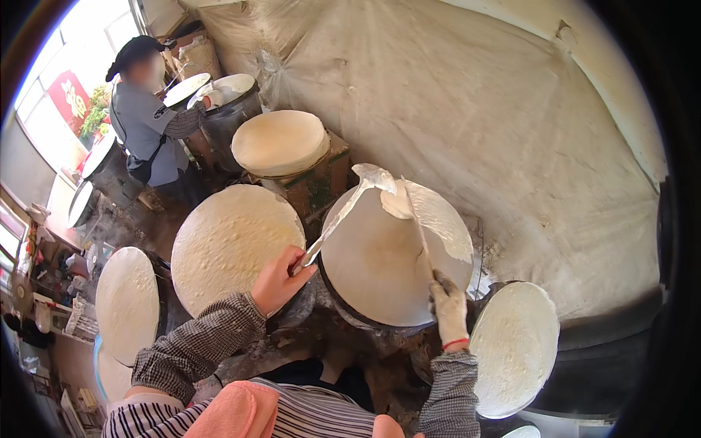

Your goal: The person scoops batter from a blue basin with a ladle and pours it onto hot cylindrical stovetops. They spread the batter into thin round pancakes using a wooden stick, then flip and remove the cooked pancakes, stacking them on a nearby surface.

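My bare left hand (283,280) grips the handle of a batter-coated ladle (342,214), whose bowl is over the far edge of a round griddle (372,268). My right hand (450,307), in a pale glove with dark smudged fingers, holds a long thin spreader (420,235) across that griddle. Wet pale batter (441,211) covers the far right part of the surface, with a thicker pool beside the spreader. The near and left parts show bare griddle. Left of it, a bubbled pancake (235,246) covers a second griddle, and my left forearm crosses its near side.
More batter-covered griddles stand at the left (127,304) and right (515,347). A pile of round pancakes (280,142) rests on a cardboard box (317,189). Another person (150,117) works at drum-like stoves (230,123) at the far left. Stained sheeting (465,109) hangs behind.
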{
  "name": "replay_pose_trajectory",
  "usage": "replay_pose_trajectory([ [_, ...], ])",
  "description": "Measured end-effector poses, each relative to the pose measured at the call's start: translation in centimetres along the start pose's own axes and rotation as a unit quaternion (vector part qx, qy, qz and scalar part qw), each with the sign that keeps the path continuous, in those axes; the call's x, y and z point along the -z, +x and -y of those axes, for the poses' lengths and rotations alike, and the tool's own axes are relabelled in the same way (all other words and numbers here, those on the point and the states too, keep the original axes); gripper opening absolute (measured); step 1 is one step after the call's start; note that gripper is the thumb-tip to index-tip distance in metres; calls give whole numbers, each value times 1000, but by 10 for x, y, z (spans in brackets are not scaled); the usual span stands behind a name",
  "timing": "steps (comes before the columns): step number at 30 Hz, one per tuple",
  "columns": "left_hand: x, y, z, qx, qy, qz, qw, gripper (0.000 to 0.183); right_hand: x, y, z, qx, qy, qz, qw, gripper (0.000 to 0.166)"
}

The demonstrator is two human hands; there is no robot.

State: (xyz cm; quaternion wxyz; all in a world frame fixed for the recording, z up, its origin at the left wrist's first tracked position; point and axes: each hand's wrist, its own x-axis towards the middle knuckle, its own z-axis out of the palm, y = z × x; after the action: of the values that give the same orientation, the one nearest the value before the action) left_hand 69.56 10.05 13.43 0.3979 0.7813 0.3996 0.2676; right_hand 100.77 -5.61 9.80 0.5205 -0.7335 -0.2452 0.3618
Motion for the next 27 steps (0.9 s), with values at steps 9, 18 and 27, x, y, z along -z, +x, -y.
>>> replay_pose_trajectory([
  [9, -6, -13, -15, 67, -63, -6, 996, 26, 0, 19, 12, -37, -41, 113, 992, 41],
  [18, 7, -27, -50, 222, -286, 48, 931, 21, 18, 48, 13, -53, -73, 117, 989, 35],
  [27, 26, -48, -66, 271, -391, 52, 878, 29, 53, 55, 20, -69, -55, 118, 989, 36],
])
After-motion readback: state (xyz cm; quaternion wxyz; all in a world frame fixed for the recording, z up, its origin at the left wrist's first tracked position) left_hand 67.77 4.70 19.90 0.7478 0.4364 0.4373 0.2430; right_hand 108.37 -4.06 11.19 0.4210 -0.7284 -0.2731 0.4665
